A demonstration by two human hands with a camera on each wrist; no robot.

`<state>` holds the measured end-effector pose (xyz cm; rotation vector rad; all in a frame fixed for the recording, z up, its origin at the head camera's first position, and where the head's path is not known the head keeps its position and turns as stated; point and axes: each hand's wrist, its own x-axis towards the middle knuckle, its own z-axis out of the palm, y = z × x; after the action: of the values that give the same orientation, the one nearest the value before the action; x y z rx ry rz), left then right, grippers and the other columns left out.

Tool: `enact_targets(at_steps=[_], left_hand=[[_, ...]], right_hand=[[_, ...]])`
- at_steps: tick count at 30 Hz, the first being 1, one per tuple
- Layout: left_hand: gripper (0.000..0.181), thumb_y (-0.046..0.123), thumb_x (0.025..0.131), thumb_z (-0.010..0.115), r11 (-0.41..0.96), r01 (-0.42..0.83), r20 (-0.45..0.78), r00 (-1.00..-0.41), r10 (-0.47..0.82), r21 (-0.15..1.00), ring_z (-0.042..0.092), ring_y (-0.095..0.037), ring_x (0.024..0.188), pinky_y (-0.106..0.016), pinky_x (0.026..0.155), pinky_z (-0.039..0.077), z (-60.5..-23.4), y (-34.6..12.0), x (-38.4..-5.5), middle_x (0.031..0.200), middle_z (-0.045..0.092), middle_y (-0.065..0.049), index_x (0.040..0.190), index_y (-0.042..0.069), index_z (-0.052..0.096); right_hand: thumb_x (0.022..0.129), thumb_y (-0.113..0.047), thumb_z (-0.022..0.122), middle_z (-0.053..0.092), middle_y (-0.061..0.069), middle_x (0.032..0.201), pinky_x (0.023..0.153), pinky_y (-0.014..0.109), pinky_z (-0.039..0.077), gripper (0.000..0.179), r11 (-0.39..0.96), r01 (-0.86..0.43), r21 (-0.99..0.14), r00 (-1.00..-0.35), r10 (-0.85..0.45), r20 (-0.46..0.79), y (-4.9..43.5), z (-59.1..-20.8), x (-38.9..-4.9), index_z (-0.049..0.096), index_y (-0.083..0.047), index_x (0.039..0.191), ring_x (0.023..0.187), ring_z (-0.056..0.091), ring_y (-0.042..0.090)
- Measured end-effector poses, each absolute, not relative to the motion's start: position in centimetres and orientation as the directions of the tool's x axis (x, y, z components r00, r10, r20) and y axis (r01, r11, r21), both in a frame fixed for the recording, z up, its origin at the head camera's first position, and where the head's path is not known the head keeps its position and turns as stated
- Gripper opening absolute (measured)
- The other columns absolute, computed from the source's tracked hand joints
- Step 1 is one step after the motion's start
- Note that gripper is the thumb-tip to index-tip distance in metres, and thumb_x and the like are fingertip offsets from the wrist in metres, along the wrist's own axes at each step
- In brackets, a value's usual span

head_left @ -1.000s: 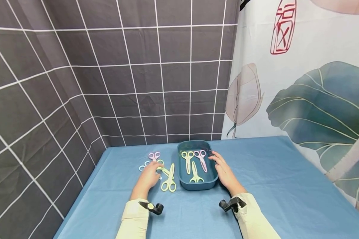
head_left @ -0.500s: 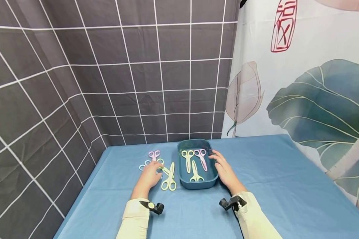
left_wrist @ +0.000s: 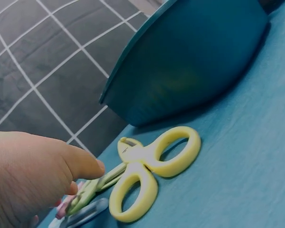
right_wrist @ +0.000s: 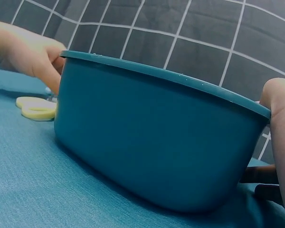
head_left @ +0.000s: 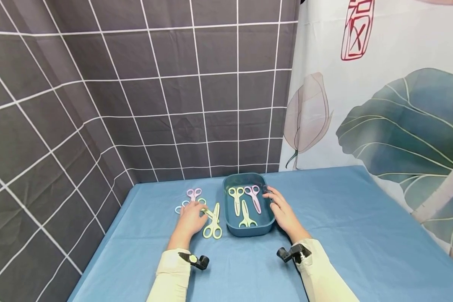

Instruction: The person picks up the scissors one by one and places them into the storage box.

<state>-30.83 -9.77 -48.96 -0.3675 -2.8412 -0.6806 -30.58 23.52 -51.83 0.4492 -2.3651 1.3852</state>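
Observation:
My left hand is over a small pile of scissors left of a blue-green plastic bin. Its thumb stands apart from the fingers, whose tips touch or hover just above the pile; I cannot tell which. Green scissors lie beneath it, partly hidden, with blue scissors and pink scissors beyond. Beside the thumb lie yellow scissors, handles toward me. My right hand grips the bin's right side, with digits over the rim and others against the outer wall.
Inside the bin lie two yellow-green scissors and a pink pair. A blue cloth covers the table. Behind it hang a dark grid-patterned curtain and a white leaf-printed curtain.
My left thumb has drawn slightly away from the pile. The right hand keeps its place on the bin. The whole head view has shifted a little.

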Motion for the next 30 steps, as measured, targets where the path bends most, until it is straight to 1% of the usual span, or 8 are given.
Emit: enact_targets(at_steps=[5, 9, 14, 20, 26, 30], left_hand=[[0.02, 0.017, 0.089, 0.07, 0.861, 0.313, 0.264, -0.939, 0.219, 0.401, 0.056, -0.039, 0.12, -0.062, 0.109, 0.032, -48.8, -9.4, -30.7, 0.118, 0.065, -0.017, 0.106, 0.008, 0.074], [0.024, 0.023, 0.09, 0.072, 0.868, 0.331, 0.274, -0.932, 0.238, 0.371, 0.056, -0.038, 0.119, -0.059, 0.111, 0.032, -48.8, -8.8, -30.7, 0.117, 0.065, -0.018, 0.106, 0.007, 0.075], [0.029, 0.03, 0.086, 0.075, 0.875, 0.351, 0.268, -0.925, 0.269, 0.334, 0.056, -0.036, 0.114, -0.056, 0.112, 0.033, -48.8, -7.9, -30.5, 0.114, 0.065, -0.016, 0.104, 0.006, 0.076], [0.024, 0.025, 0.082, 0.079, 0.87, 0.362, 0.283, -0.919, 0.274, 0.335, 0.056, -0.035, 0.107, -0.055, 0.107, 0.038, -48.9, -7.2, -30.2, 0.108, 0.064, -0.013, 0.098, 0.008, 0.077], [0.02, 0.022, 0.081, 0.08, 0.869, 0.359, 0.299, -0.918, 0.262, 0.341, 0.057, -0.035, 0.106, -0.052, 0.103, 0.04, -49.0, -7.0, -30.2, 0.106, 0.064, -0.013, 0.093, 0.007, 0.076], [0.014, 0.02, 0.08, 0.08, 0.869, 0.349, 0.314, -0.918, 0.242, 0.351, 0.057, -0.035, 0.103, -0.049, 0.099, 0.042, -49.0, -6.8, -30.1, 0.103, 0.064, -0.012, 0.086, 0.008, 0.074]], right_hand=[[0.098, 0.001, 0.043, 0.041, 0.013, 0.157, 0.113, 0.059, 0.03, 0.035, 0.463, -0.45, -0.764, -0.882, -0.092, 0.463, 23.4, -51.7, -30.7, 0.065, -0.005, 0.124, 0.145, 0.035, 0.04], [0.098, 0.002, 0.043, 0.042, 0.015, 0.156, 0.113, 0.059, 0.031, 0.034, 0.456, -0.46, -0.762, -0.876, -0.093, 0.473, 23.4, -51.6, -30.7, 0.065, -0.005, 0.123, 0.145, 0.036, 0.04], [0.097, 0.002, 0.044, 0.042, 0.016, 0.156, 0.113, 0.059, 0.031, 0.034, 0.446, -0.463, -0.766, -0.875, -0.092, 0.476, 23.4, -51.5, -30.7, 0.065, -0.003, 0.123, 0.145, 0.035, 0.041], [0.097, 0.002, 0.044, 0.042, 0.014, 0.156, 0.114, 0.058, 0.03, 0.034, 0.448, -0.447, -0.774, -0.883, -0.086, 0.461, 23.4, -51.6, -30.7, 0.065, -0.003, 0.123, 0.145, 0.035, 0.04], [0.098, 0.001, 0.044, 0.041, 0.014, 0.157, 0.114, 0.059, 0.03, 0.034, 0.454, -0.437, -0.776, -0.888, -0.085, 0.451, 23.5, -51.7, -30.6, 0.065, -0.004, 0.124, 0.146, 0.034, 0.04], [0.098, 0.001, 0.044, 0.041, 0.013, 0.157, 0.114, 0.059, 0.03, 0.034, 0.452, -0.436, -0.778, -0.889, -0.082, 0.451, 23.5, -51.7, -30.5, 0.066, -0.006, 0.123, 0.145, 0.035, 0.04]])
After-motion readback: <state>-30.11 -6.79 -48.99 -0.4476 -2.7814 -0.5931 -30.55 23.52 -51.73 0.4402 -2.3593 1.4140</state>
